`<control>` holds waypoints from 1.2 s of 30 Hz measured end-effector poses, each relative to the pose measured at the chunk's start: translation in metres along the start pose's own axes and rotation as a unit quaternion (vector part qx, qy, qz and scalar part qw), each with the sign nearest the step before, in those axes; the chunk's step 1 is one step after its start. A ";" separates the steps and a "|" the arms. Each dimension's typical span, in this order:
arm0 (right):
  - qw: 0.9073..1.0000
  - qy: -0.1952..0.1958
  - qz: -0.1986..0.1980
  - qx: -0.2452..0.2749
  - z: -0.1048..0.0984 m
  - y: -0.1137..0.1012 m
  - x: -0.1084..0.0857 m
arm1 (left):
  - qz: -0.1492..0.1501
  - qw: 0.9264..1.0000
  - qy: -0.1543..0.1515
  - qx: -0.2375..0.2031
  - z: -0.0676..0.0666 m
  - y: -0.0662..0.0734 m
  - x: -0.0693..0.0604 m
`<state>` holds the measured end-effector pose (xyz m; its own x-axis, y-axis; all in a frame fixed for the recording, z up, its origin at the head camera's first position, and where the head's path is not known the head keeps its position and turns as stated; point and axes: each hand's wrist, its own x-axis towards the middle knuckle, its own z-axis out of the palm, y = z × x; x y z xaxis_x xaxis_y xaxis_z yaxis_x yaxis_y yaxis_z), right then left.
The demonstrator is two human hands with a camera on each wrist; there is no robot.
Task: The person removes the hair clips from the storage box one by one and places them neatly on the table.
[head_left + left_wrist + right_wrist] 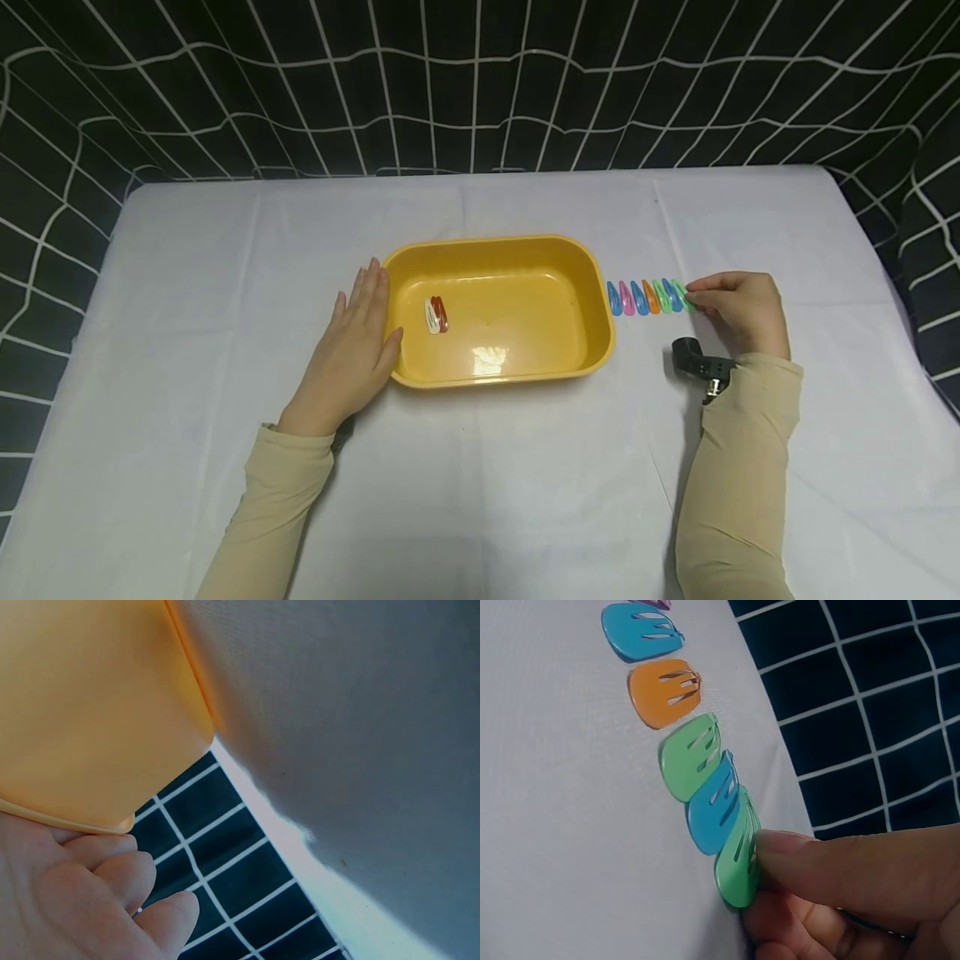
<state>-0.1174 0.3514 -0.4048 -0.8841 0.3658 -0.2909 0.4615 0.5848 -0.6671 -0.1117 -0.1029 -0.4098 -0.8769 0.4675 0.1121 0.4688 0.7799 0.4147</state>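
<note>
Sleeves (738,492), both beige, reach in from the near side over the white tablecloth (480,483). Dark wrist camera (697,360) juts out at the right cuff.

Left hand (351,354): flat against the left end of the yellow tray (517,321), fingers straight and together, thumb out at the rim. Contact only, no grip.

Tray: mid-table, glossy, rounded corners, one bright reflection on its floor. Inside, toward the left end, a white clip (431,317) with at least one red clip (442,315) tight beside it; too small to count the reds.

Right hand (742,304): at the outer end of the clip row, pointing in toward the tray. Thumb and forefinger pinch the end green clip (733,874), which is tilted over the neighbouring blue clip (709,817).

Row of hair clips (645,297): right of the tray, first one just beside the rim. Seven, shiny, teardrop, slotted, wide ends toward the person. From the tray out: blue, pink, blue, orange, green, blue, green. Outer three bunch together.

Behind it all, a dark backdrop (454,100) with white grid lines.
</note>
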 end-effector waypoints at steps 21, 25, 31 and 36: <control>0.991 -0.043 0.003 0.124 -0.011 0.008 0.000 | -0.001 1.000 -0.003 -0.003 -0.001 0.000 -0.001; 0.990 -0.042 0.006 0.133 -0.012 0.008 -0.002 | -0.001 1.000 -0.004 -0.001 -0.001 0.000 -0.001; 0.987 -0.049 -0.006 0.150 -0.015 0.003 -0.004 | -0.002 1.000 -0.003 -0.003 -0.001 0.000 -0.001; 0.987 -0.050 -0.021 0.154 -0.016 -0.003 -0.008 | -0.001 1.000 -0.001 -0.004 0.000 -0.001 -0.001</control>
<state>-0.1108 0.3582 -0.3897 -0.9117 0.2646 -0.3142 0.3938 0.3452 -0.8519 -0.1113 -0.1040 -0.4097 -0.8777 0.4664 0.1102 0.4661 0.7772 0.4228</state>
